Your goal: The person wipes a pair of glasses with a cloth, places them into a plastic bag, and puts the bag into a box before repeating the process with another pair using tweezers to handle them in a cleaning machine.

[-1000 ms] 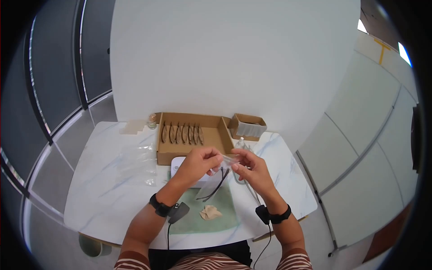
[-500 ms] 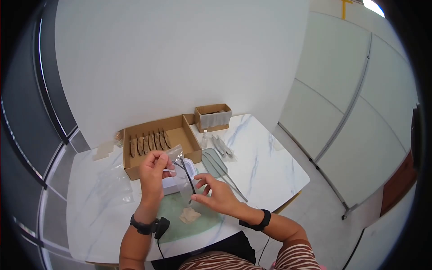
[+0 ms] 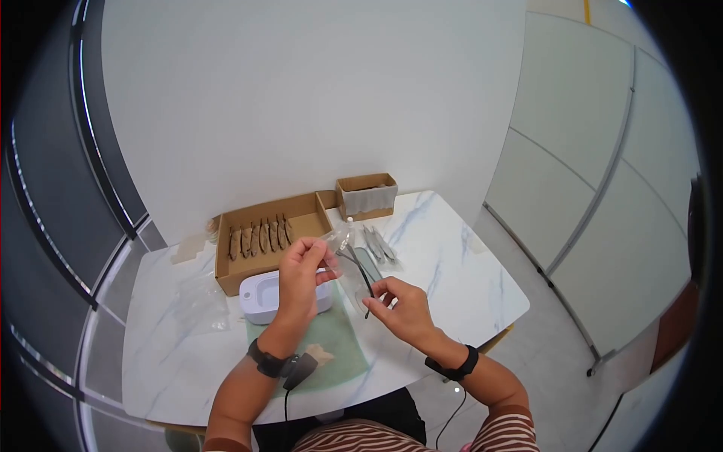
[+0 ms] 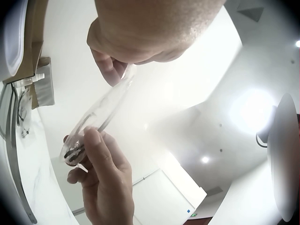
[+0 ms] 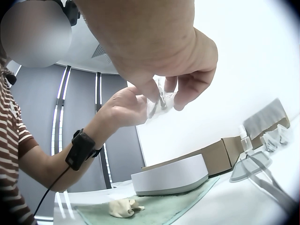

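Note:
A clear plastic bag [image 4: 96, 108] with folded eyeglasses [image 3: 362, 273] inside is held up between both hands, over the table. My left hand [image 3: 299, 275] pinches the bag's upper end between thumb and fingers. At its lower end, my right hand [image 3: 405, 305] grips the bag by the dark temple tips [image 4: 73, 153]. The right wrist view shows the bag's lower part between the right thumb and fingers, with the left hand [image 5: 124, 108] behind. Below the hands, a white oblong basin device [image 3: 260, 309] stands on a green cloth [image 3: 331, 369].
A cardboard tray [image 3: 309, 222] at the back holds a row of brown objects. Beside it are a small carton [image 3: 369, 200], a small bottle [image 5: 246, 144] and bagged glasses [image 3: 380, 245]. Metal tweezers [image 5: 267, 185] lie on a grey tray [image 5: 251, 164]. A crumpled beige cloth [image 5: 124, 207] lies on the green one.
The head view has turned rightward. My right hand moved from the bag's upper end down to the temple tips, and the bag now stretches between both hands.

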A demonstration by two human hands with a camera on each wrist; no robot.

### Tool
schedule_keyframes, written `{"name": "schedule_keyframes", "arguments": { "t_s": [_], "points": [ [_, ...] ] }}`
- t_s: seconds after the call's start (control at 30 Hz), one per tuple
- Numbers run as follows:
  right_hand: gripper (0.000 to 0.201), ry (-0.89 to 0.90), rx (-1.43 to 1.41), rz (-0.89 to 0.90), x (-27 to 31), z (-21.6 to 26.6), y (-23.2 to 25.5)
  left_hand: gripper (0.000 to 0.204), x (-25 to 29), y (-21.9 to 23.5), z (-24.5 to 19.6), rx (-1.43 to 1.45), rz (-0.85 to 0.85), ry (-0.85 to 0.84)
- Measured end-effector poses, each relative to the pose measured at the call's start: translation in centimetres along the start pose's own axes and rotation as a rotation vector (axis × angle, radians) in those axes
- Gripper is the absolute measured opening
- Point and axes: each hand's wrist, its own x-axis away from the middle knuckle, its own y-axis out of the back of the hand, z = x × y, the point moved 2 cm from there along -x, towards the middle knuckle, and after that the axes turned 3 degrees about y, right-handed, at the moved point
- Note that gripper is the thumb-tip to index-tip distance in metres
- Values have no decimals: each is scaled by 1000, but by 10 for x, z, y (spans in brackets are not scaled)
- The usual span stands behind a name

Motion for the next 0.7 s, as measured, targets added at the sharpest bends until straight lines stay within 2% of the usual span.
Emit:
{"name": "schedule_keyframes", "arguments": {
  "t_s": [0.13, 0.2, 0.23, 0.3, 0.37, 0.43, 0.47, 0.57, 0.6, 0.7],
  "points": [
    [21, -49, -12, 2, 7, -7, 11, 12, 2, -10, 7, -17, 11, 27],
    [22, -82, 2, 108, 13, -10, 15, 12, 6, -11, 8, -52, 13, 58],
    [22, -90, 1, 106, 15, -9, 18, 12, 9, -10, 8, -85, 5, 84],
    [26, -46, -25, 271, 19, -3, 25, 13, 10, -6, 7, -160, 47, 100],
    [29, -71, -69, 227, 17, 1, 36, 13, 12, -2, 5, -233, 79, 117],
    [36, -92, -142, 167, 12, -2, 46, 14, 15, -3, 2, -390, 250, 127],
    [36, -91, -143, 171, 9, -1, 51, 14, 16, -3, 0, -390, 245, 127],
    [38, -137, -203, 171, 5, 7, 63, 16, 20, -6, 5, -643, 428, 56],
    [40, -122, -206, 234, 7, 9, 64, 16, 21, -8, 6, -641, 429, 54],
    [42, -103, -205, 364, 11, 5, 62, 14, 29, -21, 4, -774, 574, -13]
  ]
}}
